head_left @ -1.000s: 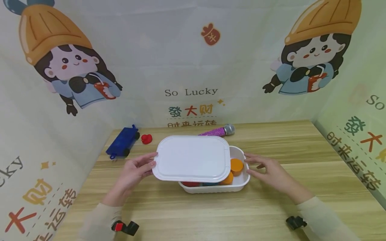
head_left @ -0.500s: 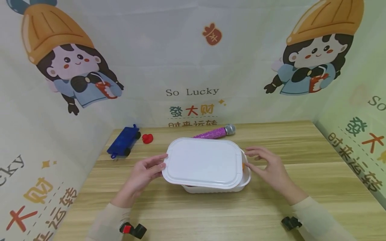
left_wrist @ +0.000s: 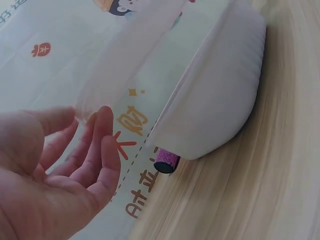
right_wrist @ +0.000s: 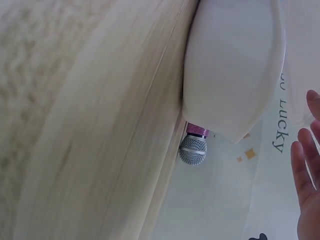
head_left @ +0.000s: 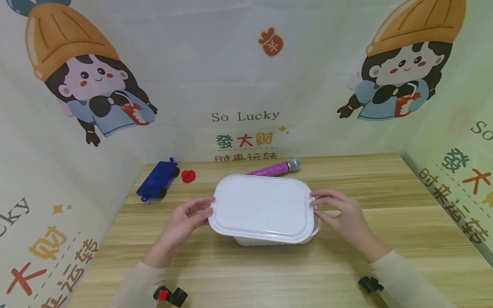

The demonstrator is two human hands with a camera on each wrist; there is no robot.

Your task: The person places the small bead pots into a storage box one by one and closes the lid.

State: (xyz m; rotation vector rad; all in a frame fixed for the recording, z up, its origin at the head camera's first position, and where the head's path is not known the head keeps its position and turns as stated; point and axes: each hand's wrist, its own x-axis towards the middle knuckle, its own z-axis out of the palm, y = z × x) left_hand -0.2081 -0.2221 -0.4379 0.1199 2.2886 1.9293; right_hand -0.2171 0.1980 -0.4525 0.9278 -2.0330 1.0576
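Note:
A white rectangular lid (head_left: 263, 207) with rounded corners hangs over a white plastic box (head_left: 262, 242), covering most of it in the head view. My left hand (head_left: 186, 220) pinches the lid's left edge between thumb and fingers. At the opposite edge, the thumb and fingers of my right hand (head_left: 344, 214) hold the lid's right side. The left wrist view shows a gap between the raised lid (left_wrist: 120, 65) and the box rim (left_wrist: 175, 95). The box's contents are hidden under the lid.
Behind the box lies a purple glittery microphone (head_left: 273, 170) with a silver head. A blue toy wagon (head_left: 158, 180) with black wheels and a small red piece (head_left: 188, 176) lie at the back left of the wooden table (head_left: 246, 278). A printed cloth (head_left: 185, 85) hangs behind.
The lid has moved right over the box with my left hand, hiding the orange and other coloured pieces inside. My right hand has gone from the box's rim to the lid's right edge.

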